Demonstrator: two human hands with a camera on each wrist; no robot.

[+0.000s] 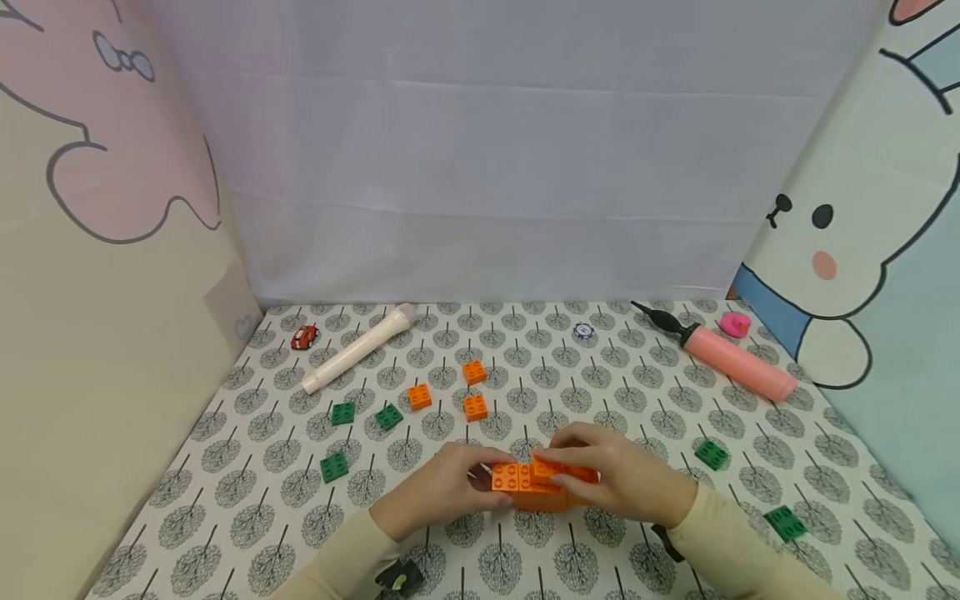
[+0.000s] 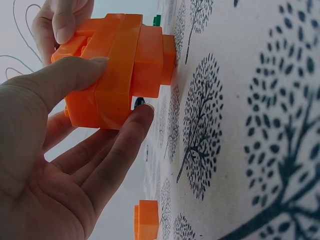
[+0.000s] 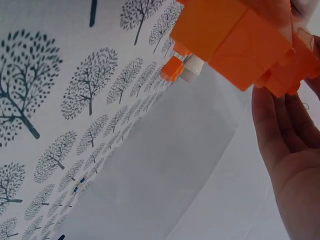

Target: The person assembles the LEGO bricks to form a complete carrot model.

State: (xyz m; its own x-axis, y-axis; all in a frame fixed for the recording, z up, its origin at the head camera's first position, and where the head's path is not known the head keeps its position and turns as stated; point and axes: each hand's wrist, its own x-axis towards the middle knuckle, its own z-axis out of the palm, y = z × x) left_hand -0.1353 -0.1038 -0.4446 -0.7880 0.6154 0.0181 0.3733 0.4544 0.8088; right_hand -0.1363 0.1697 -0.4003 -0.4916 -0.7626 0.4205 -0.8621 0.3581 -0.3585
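Observation:
In the head view, a stack of orange toy building bricks [image 1: 542, 500] stands at the front middle of the table. My left hand [image 1: 438, 490] grips its left end between thumb and fingers. In the left wrist view the left thumb lies along one side of the stack [image 2: 116, 70], with the fingers on the opposite side. My right hand [image 1: 626, 479] holds an orange brick [image 1: 543, 469] at the top of the stack, thumb on the near side and fingers on the far side. Whether that brick is pressed fully down cannot be seen.
Three loose orange bricks, one of them the nearest [image 1: 475, 407], lie beyond the hands. Several green bricks [image 1: 333, 467] are spread left and right. Farther back are a red toy car [image 1: 304, 337], a white microphone-shaped stick [image 1: 360, 348], a poker chip [image 1: 583, 331], a pink pump [image 1: 738, 362] and a pink toy [image 1: 735, 324].

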